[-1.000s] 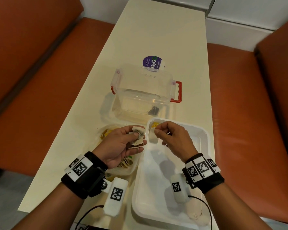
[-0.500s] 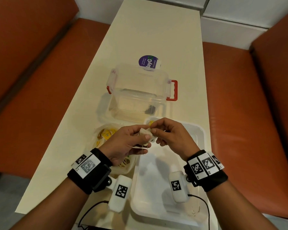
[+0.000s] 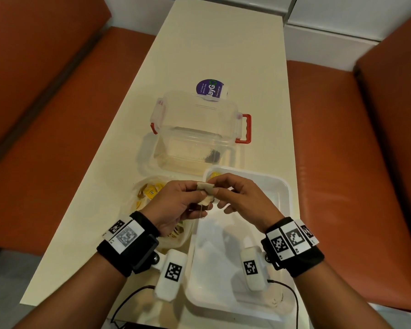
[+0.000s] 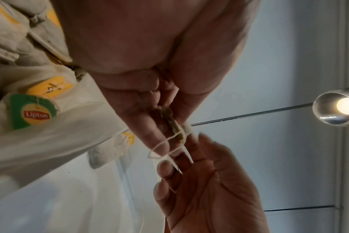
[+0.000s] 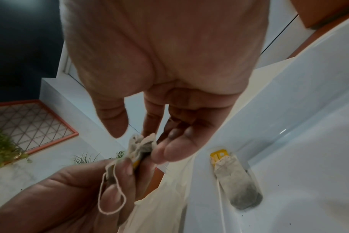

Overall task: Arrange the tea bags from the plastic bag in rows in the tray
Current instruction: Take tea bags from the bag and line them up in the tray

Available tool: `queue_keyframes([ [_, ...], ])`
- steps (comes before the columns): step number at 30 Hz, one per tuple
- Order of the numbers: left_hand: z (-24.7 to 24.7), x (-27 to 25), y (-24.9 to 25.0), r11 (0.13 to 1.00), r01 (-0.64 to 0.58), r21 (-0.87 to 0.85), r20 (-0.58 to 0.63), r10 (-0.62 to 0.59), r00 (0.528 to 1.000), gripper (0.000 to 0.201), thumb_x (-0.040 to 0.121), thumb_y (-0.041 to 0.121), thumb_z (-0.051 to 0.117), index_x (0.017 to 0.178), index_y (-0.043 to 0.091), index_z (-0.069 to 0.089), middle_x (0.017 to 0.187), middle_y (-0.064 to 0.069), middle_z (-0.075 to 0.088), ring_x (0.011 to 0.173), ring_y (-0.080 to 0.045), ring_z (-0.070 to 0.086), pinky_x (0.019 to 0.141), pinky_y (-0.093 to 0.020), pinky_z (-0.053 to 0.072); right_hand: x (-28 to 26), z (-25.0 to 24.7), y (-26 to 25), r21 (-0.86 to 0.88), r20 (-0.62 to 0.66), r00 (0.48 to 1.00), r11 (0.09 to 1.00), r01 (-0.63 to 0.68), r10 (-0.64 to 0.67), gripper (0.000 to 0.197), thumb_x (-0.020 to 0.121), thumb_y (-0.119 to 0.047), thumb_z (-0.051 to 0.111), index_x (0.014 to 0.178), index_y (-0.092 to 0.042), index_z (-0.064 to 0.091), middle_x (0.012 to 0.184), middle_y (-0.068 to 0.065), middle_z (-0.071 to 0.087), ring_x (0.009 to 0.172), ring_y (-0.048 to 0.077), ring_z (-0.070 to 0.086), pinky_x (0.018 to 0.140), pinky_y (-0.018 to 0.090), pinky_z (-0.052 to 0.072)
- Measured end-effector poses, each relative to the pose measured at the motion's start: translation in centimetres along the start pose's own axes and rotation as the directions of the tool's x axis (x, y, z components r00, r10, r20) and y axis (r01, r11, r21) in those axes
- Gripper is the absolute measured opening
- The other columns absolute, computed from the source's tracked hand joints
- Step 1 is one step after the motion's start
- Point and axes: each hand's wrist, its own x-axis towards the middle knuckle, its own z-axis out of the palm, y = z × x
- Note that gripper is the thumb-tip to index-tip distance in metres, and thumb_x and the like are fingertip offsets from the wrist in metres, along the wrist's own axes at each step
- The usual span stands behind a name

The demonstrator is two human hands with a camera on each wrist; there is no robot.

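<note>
A crumpled tea bag [image 3: 205, 187] hangs between my two hands above the tray's far-left corner. My left hand [image 3: 199, 193] pinches it, with its string [image 5: 112, 197] looped over the fingers. My right hand [image 3: 217, 189] pinches the tea bag's top [image 5: 141, 144] with thumb and fingers. The white tray [image 3: 278, 210] lies under my right hand and holds one tea bag [image 5: 237, 178] with a yellow tag in its far-left corner. Left of the tray lies the clear plastic bag [image 3: 138, 186] with several tea bags, one bearing a green Lipton tag [image 4: 35, 112].
A clear plastic box [image 3: 197, 131] with red latches stands open just beyond the tray and bag. A purple round label [image 3: 209, 87] lies behind it. The narrow cream table [image 3: 211, 43] runs between orange bench seats [image 3: 342, 138]. A cable [image 3: 292, 295] trails off the near edge.
My right hand left the tea bag lying in the tray's corner and came over to my left hand. Both hands now pinch the same tea bag.
</note>
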Motion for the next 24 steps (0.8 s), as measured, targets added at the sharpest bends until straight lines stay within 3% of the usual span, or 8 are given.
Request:
queue_keyframes([
  [2,0.0,0.0,0.0,1.0,0.003,0.025,-0.001,-0.003,1.0,0.019,0.094,0.009,0.065,0.111,0.007,0.075,0.092,-0.013,0.074,0.08,-0.02,0.07,0.068,-0.026,0.061,0.1,0.2,0.1,-0.042,-0.012,1.0,0.999,0.008,-0.008,0.015,0.089,-0.033,0.073,0.102,-0.025,0.072,0.091,-0.003,0.072,0.072,0.011,0.067,0.065,0.023,0.056],
  [5,0.2,-0.2,0.2,1.0,0.017,0.026,0.045,-0.018,0.999,0.021,0.096,0.005,0.061,0.112,0.006,0.074,0.092,-0.011,0.073,0.085,-0.02,0.07,0.071,-0.026,0.061,0.5,0.4,0.4,-0.044,-0.079,0.997,0.999,-0.005,0.001,0.013,0.09,-0.028,0.073,0.098,-0.017,0.072,0.08,-0.004,0.071,0.066,0.012,0.066,0.063,0.027,0.054],
  [9,0.2,-0.7,0.6,0.995,0.03,-0.099,0.146,-0.015,0.989,0.032,0.1,0.004,0.044,0.118,0.007,0.071,0.108,-0.014,0.074,0.103,-0.024,0.07,0.086,-0.033,0.058,0.6,0.2,0.5,0.209,-0.086,0.991,0.975,-0.08,0.1,0.014,0.094,-0.021,0.068,0.097,-0.007,0.072,0.079,0.005,0.073,0.068,0.016,0.066,0.064,0.027,0.053],
  [11,0.3,-0.7,0.4,0.999,-0.021,-0.047,0.167,0.029,0.986,0.034,0.098,-0.002,0.046,0.123,0.009,0.068,0.113,-0.012,0.074,0.108,-0.023,0.07,0.087,-0.032,0.059,0.5,0.0,0.3,0.288,-0.076,0.988,0.952,-0.107,0.134,0.019,0.093,-0.025,0.069,0.097,-0.007,0.073,0.08,0.006,0.072,0.068,0.015,0.065,0.065,0.026,0.054],
  [13,0.5,-0.6,0.1,0.995,-0.082,0.057,0.119,0.075,0.99,0.029,0.095,0.001,0.059,0.121,0.012,0.067,0.105,-0.009,0.075,0.098,-0.02,0.072,0.081,-0.03,0.059,0.4,0.0,0.2,0.337,-0.073,0.985,0.934,-0.12,0.154,0.02,0.092,-0.024,0.071,0.1,-0.006,0.069,0.078,0.008,0.069,0.064,0.015,0.063,0.062,0.026,0.054],
  [17,0.8,-0.2,-0.3,0.972,-0.135,0.192,-0.032,0.144,0.989,0.012,0.091,0.025,0.071,0.097,0.015,0.067,0.085,-0.002,0.071,0.073,-0.015,0.068,0.063,-0.029,0.054,0.2,0.5,0.0,0.368,-0.068,0.985,0.922,-0.122,0.158,0.012,0.094,-0.015,0.068,0.099,-0.011,0.058,0.07,0.008,0.066,0.059,0.017,0.061,0.059,0.027,0.055],
  [21,0.8,0.0,-0.5,0.975,-0.125,0.186,-0.044,0.136,0.99,0.015,0.093,0.031,0.068,0.089,0.017,0.063,0.089,0.0,0.073,0.078,-0.014,0.067,0.066,-0.028,0.053,-0.4,0.4,-0.1,0.321,-0.033,0.992,0.942,-0.103,0.12,0.015,0.1,-0.027,0.06,0.105,-0.013,0.059,0.084,0.006,0.07,0.064,0.017,0.062,0.063,0.029,0.054],
  [24,0.7,-0.3,-0.4,0.988,-0.097,0.123,-0.041,0.102,0.994,0.014,0.094,0.027,0.068,0.093,0.014,0.063,0.086,0.0,0.074,0.079,-0.015,0.069,0.065,-0.028,0.055,-0.9,0.2,0.0,0.241,-0.018,0.996,0.967,-0.078,0.085,0.022,0.102,-0.034,0.055,0.114,-0.018,0.064,0.092,0.001,0.068,0.07,0.015,0.062,0.063,0.026,0.052],
])
